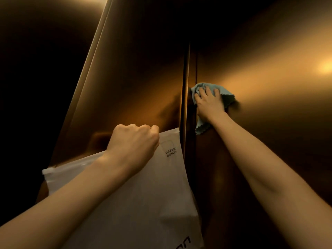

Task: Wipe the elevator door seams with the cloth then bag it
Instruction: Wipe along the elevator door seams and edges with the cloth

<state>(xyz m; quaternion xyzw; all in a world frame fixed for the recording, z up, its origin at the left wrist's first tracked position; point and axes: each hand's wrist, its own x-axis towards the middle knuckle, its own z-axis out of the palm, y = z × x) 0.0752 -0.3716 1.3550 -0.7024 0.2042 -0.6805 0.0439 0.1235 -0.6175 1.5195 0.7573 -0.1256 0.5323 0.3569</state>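
Note:
A light blue cloth (226, 97) lies flat against the right elevator door panel, just right of the dark centre seam (186, 83). My right hand (209, 105) presses on it with spread fingers, and the cloth's edges stick out above, to the right and below the palm. My left hand (133, 141) is curled into a fist and grips the upper edge of a white plastic zip bag (158, 194) printed with "CLASSIC FASHION". The bag hangs in front of the left door panel, lower than the cloth.
Brushed bronze-coloured metal doors (269, 78) fill the view, with a bright light reflection at the far right. A second vertical seam or frame edge (93, 56) slants up on the left. The left side of the view is dark.

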